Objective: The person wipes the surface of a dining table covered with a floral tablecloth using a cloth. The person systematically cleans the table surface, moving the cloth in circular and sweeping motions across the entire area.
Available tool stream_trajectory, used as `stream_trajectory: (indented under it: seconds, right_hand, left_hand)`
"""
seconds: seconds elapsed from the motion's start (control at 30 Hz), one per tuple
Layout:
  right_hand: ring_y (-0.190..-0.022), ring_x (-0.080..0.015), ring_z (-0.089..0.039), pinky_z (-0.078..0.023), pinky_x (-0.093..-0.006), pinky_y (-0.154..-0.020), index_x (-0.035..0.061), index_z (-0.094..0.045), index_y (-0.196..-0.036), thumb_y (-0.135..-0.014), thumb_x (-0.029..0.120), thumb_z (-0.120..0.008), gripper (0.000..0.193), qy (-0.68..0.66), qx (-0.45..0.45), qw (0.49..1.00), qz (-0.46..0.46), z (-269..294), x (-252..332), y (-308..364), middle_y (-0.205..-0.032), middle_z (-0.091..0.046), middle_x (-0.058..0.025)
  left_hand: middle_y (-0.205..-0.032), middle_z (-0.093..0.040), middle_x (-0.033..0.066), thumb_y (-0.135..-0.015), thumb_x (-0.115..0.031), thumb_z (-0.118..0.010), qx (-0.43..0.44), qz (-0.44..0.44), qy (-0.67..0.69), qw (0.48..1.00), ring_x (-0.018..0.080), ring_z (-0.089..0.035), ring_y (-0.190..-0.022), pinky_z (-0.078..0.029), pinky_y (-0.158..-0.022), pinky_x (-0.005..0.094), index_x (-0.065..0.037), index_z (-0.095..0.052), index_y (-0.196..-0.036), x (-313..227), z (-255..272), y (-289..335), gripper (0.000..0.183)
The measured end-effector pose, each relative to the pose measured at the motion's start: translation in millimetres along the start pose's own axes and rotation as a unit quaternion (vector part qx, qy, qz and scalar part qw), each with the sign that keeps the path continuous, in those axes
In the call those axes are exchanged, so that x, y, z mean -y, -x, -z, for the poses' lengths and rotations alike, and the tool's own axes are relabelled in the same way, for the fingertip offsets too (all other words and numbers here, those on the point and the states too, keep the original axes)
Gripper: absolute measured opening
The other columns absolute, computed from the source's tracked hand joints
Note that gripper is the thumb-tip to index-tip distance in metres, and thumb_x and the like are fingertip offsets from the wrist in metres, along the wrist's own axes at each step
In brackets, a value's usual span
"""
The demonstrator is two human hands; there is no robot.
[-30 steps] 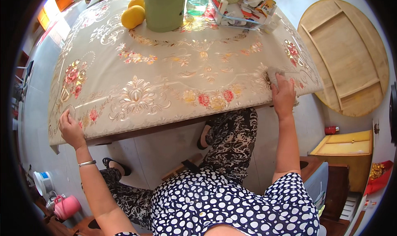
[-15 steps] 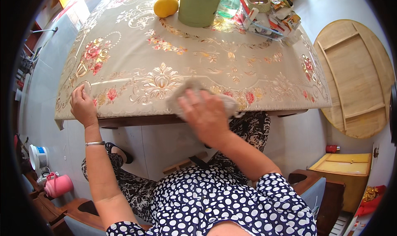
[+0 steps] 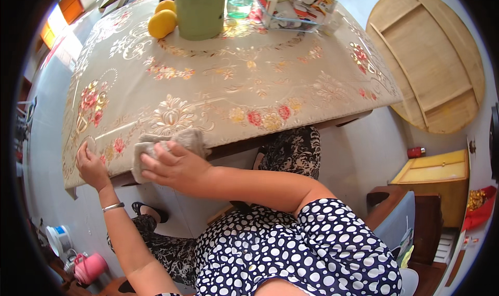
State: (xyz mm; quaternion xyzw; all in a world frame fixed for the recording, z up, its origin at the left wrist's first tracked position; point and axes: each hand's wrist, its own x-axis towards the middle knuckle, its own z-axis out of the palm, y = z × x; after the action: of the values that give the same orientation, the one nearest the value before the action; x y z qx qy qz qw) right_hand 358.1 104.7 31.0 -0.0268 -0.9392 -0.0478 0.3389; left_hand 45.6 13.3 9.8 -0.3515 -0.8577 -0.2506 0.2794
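Observation:
My right hand (image 3: 174,165) presses a folded beige-grey cloth (image 3: 188,139) against the near edge of the table, its fingers bent over it. Part of the cloth hangs past the edge. Close by on the left, my left hand (image 3: 92,167) rests at the table's near left corner with its fingers curled together. A small pale round shape (image 3: 91,144) shows behind those fingertips; I cannot tell whether it is held. Beneath both hands lies a shiny beige tablecloth (image 3: 218,96) with a rose and gold scroll pattern.
Toward the far side stand two yellow round fruits (image 3: 162,24), a green canister (image 3: 200,13), a bottle of turquoise liquid (image 3: 239,2) and a clear basket (image 3: 293,25) of small packages. A round wooden tabletop (image 3: 426,62) leans at right. A pink jug (image 3: 90,268) is at lower left.
My right hand has slid the cloth leftward along the table's near edge, closer to my left hand. The view has shifted and tilted; my left hand stays by the corner.

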Motion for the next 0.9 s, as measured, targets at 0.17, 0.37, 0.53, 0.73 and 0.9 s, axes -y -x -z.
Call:
stream_trajectory:
  seconds: [0.17, 0.37, 0.53, 0.73, 0.9]
  right_hand:
    - [-0.111, -0.0239, -0.048, -0.038, -0.0409, -0.091, 0.0174, -0.049, -0.128, -0.077, 0.016, -0.055, 0.052, 0.095, 0.068, 0.991, -0.071, 69.4, -43.5, 65.1, -0.131, -0.047, -0.0055]
    - [-0.109, -0.0224, -0.050, -0.040, -0.0385, -0.088, 0.0178, -0.051, -0.128, -0.079, 0.010, -0.055, 0.050, 0.169, 0.151, 0.949, -0.219, 158.1, -85.1, 139.5, -0.128, -0.052, -0.0022]
    - [-0.107, -0.0231, -0.052, -0.040, -0.0370, -0.088, 0.0165, -0.052, -0.126, -0.080, 0.006, -0.053, 0.047, 0.258, 0.148, 0.897, -0.326, 207.5, -118.9, 202.7, -0.125, -0.056, -0.0016]
    - [-0.107, -0.0240, -0.052, -0.041, -0.0369, -0.087, 0.0145, -0.052, -0.127, -0.081, 0.003, -0.052, 0.047, 0.339, 0.110, 0.845, -0.399, 252.4, -170.3, 291.4, -0.126, -0.055, -0.0020]
    - [-0.106, -0.0238, -0.053, -0.044, -0.0367, -0.085, 0.0166, -0.054, -0.124, -0.080, 0.001, -0.051, 0.047, 0.383, 0.105, 0.809, -0.433, 279.9, -211.1, 347.2, -0.126, -0.056, -0.0009]
  left_hand:
    - [-0.110, -0.063, 0.0038, -0.092, -0.014, -0.046, 0.010, 0.003, -0.007, 1.000, 0.0255, -0.057, -0.103, -0.045, -0.087, 0.0368, -0.010, -0.063, -0.109, -1.2, -0.1, -0.2, 0.024]
    - [-0.111, -0.063, 0.0052, -0.092, -0.014, -0.045, 0.028, 0.008, -0.003, 1.000, 0.0264, -0.057, -0.104, -0.044, -0.088, 0.0372, -0.010, -0.062, -0.110, 5.7, -1.8, -2.3, 0.025]
    - [-0.111, -0.062, 0.0098, -0.093, -0.013, -0.044, 0.035, -0.011, -0.001, 0.999, 0.0291, -0.058, -0.103, -0.045, -0.087, 0.0377, -0.007, -0.061, -0.110, 18.3, -3.9, -4.8, 0.025]
    - [-0.112, -0.061, 0.0092, -0.093, -0.012, -0.044, 0.060, -0.010, -0.007, 0.998, 0.0283, -0.058, -0.103, -0.045, -0.087, 0.0371, -0.006, -0.061, -0.110, 23.3, -7.7, -9.0, 0.024]
    - [-0.112, -0.061, 0.0082, -0.093, -0.013, -0.044, 0.071, -0.016, -0.016, 0.997, 0.0274, -0.057, -0.104, -0.045, -0.088, 0.0367, -0.006, -0.062, -0.110, 29.9, -10.1, -10.8, 0.025]
